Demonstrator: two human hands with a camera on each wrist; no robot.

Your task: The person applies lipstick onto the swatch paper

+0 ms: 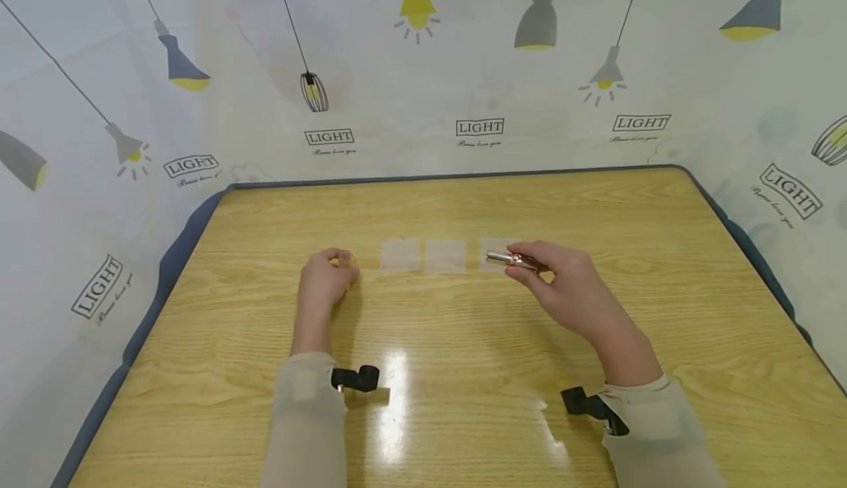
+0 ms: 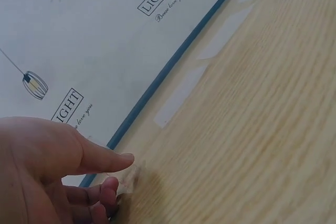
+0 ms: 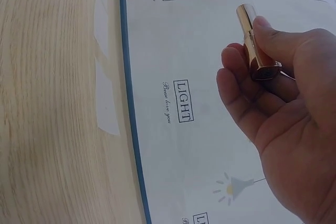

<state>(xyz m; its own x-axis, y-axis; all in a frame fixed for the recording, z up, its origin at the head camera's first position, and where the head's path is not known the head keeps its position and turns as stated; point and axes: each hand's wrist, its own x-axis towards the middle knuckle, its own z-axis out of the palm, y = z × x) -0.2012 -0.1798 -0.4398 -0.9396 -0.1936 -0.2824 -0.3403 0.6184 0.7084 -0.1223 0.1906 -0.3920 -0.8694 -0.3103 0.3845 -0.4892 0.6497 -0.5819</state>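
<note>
A lipstick (image 1: 515,259) is pinched between the thumb and fingers of my right hand (image 1: 572,282), lifted over the table. Its bare gold tube (image 3: 245,17) points left in the head view, and its dark reddish base (image 3: 262,66) lies against the fingers. No cap covers it. Over on the left, my left hand (image 1: 324,278) pinches a small clear plastic piece (image 2: 128,178) between thumb and fingers, close above the wood. Fingers hide part of that piece.
Three pale translucent squares lie in a row on the wooden table: a left one (image 1: 400,256), a middle one (image 1: 445,256) and a right one (image 1: 492,249), partly behind the lipstick. A lamp-print curtain (image 1: 404,91) surrounds the table's dark blue edge (image 1: 450,176).
</note>
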